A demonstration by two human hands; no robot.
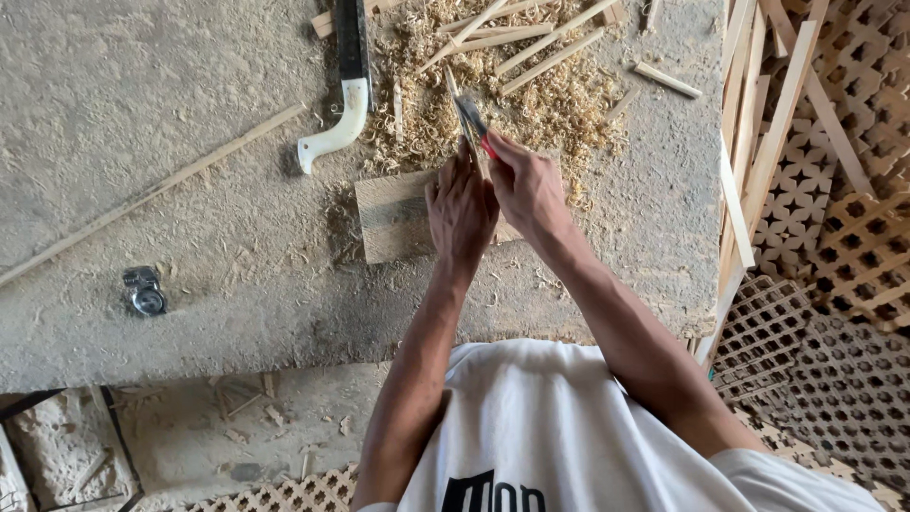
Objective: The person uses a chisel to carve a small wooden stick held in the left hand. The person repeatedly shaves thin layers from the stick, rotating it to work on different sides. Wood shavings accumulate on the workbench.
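Both hands meet over a wooden block (393,216) on the bench; left hand (462,210) grips a thin stick (455,95), right hand (528,190) grips a red-handled blade (471,120); a slip could nick fingers.

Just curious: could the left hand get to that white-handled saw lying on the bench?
Probably yes: the saw lies up-left of the left hand with only shavings between, though that hand now holds a thin stick.

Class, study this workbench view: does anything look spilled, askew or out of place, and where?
Pale curly wood shavings lie heaped and scattered over the grey concrete bench beyond the left hand and right hand. Thin cut wooden sticks lie criss-crossed on them. A small round metal object sits apart at the left.
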